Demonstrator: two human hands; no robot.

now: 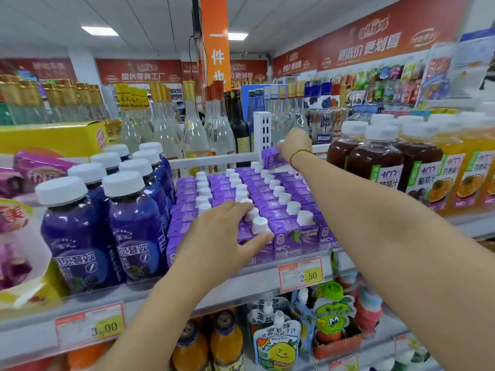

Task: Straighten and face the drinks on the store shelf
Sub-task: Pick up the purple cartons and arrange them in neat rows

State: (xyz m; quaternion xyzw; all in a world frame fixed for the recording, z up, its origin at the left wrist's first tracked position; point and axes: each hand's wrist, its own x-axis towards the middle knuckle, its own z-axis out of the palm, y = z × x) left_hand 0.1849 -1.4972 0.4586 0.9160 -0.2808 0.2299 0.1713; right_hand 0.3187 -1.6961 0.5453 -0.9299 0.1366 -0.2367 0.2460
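Observation:
Purple juice cartons [292, 231] with white caps fill several rows on the top shelf [241, 279]. My left hand [225, 234] rests flat over the front cartons of the left-middle rows, thumb pressed against a carton's front face. My right hand [293, 145] reaches to the back of the shelf and grips one purple carton [272, 158], lifted and tilted above the rear of the rows. A bead bracelet sits on that wrist.
Dark blue-purple bottles [134, 226] stand left of the cartons. Brown and orange juice bottles [375, 162] stand to the right. Glass liquor bottles [195, 135] lie behind a white rail. Price tags [301, 274] hang on the shelf edge; pouches [278, 341] sit below.

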